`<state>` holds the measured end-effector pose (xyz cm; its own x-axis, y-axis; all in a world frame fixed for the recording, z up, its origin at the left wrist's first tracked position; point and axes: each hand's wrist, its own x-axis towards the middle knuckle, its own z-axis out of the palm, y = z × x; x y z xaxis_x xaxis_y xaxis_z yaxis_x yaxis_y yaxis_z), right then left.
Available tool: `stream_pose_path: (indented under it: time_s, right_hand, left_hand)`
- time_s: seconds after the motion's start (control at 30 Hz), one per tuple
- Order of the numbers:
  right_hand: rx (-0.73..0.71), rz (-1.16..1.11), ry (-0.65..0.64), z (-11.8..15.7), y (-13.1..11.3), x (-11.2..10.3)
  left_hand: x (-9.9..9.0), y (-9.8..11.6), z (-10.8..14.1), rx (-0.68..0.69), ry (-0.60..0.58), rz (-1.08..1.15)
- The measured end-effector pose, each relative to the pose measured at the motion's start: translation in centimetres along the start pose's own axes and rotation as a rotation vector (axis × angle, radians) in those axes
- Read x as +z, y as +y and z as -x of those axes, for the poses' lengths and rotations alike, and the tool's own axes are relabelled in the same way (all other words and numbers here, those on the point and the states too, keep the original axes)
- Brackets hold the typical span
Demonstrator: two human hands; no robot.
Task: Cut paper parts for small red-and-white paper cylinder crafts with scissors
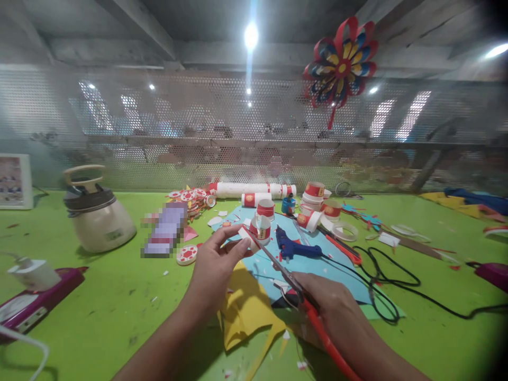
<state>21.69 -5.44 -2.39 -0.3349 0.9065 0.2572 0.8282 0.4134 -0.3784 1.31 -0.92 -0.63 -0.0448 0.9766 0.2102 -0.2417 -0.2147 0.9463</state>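
My left hand (222, 256) pinches a small white and red piece of paper cup (249, 238) between thumb and fingers. In my right hand (333, 301) is a pair of scissors with red handles (323, 328), its blades pointing up and left to the edge of that piece. Whether the blades are parted is hard to make out. Just behind the piece stand cut red and white paper cups (265, 209). A blue glue gun (299, 250) lies right of the blades on light blue paper (337, 278). Yellow paper (246, 312) lies below my hands.
A long white tube of cups (250, 190) lies at the back, near more cups (313, 196) and a tape roll (344, 231). A red utility knife (343, 248) and black cord (397, 280) lie right. Left are a kettle (99, 217), a power strip (43, 301) and a phone (165, 228).
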Motion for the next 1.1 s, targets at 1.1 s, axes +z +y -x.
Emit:
stream_pose_path:
  time_s: [1.1]
  right_hand:
    - [-0.046, -0.12, 0.069, -0.05, 0.59, 0.01]
  left_hand:
    - [0.41, 0.37, 0.16, 0.025, 0.03, -0.067]
